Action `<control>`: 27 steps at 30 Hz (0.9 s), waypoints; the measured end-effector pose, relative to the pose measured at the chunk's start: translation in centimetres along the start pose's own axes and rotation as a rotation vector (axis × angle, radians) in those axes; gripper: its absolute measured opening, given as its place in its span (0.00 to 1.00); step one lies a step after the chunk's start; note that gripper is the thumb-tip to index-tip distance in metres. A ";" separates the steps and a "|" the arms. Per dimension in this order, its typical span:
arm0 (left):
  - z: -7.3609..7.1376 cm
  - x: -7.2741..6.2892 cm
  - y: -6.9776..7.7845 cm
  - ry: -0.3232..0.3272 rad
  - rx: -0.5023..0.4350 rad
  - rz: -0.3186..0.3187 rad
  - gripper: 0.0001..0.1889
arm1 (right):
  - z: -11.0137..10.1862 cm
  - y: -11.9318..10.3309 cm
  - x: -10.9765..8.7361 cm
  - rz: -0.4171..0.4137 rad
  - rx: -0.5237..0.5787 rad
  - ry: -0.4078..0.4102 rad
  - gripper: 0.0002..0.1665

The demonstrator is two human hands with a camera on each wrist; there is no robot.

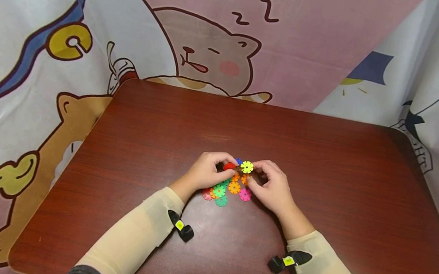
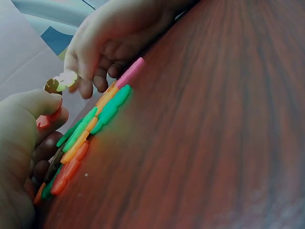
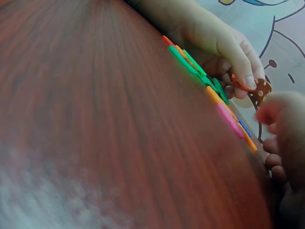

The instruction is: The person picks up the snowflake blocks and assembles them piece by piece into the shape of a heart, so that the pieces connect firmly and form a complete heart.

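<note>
the yellow disc (image 1: pixel 247 167) is raised above the table (image 1: pixel 321 165), pinched at the fingertips of the right hand (image 1: pixel 274 186), just beside a brown disc (image 3: pixel 261 89). the left hand (image 1: pixel 204 171) faces it, thumb and forefinger gripping a red disc (image 1: pixel 229 166). both forearms angle inward, and between the hands a cluster of coloured discs (image 1: pixel 219 191) lies flat, partly overlapping.

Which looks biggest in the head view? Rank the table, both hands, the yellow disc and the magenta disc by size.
1. Table
2. Left hand and right hand: about alike, unranked
3. Yellow disc and magenta disc: about alike; the yellow is raised, making it unsure
</note>
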State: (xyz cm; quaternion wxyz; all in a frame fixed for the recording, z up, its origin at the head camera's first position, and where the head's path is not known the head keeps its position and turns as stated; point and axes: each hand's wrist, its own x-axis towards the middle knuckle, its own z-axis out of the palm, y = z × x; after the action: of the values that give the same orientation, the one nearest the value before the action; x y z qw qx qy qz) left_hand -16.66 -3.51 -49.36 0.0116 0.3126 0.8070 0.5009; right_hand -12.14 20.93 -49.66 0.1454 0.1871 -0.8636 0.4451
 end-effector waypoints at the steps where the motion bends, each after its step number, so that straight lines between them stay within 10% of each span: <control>1: 0.0 0.0 0.0 0.004 -0.003 0.005 0.09 | 0.0 0.0 0.0 -0.024 -0.036 -0.025 0.16; 9: -0.1 -0.1 0.0 0.010 0.000 -0.004 0.09 | 0.1 -0.1 0.1 -0.047 -0.197 -0.125 0.21; 27: 0.0 0.0 0.1 0.005 0.009 0.009 0.09 | -0.1 -0.5 0.1 0.088 -0.226 -0.057 0.21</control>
State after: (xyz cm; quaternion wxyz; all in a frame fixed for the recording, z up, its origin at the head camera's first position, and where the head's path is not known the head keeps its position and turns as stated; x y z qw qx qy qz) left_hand -16.62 -3.51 -49.31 0.0058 0.3152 0.8079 0.4980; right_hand -11.97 20.69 -49.23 0.1211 0.1439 -0.9194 0.3455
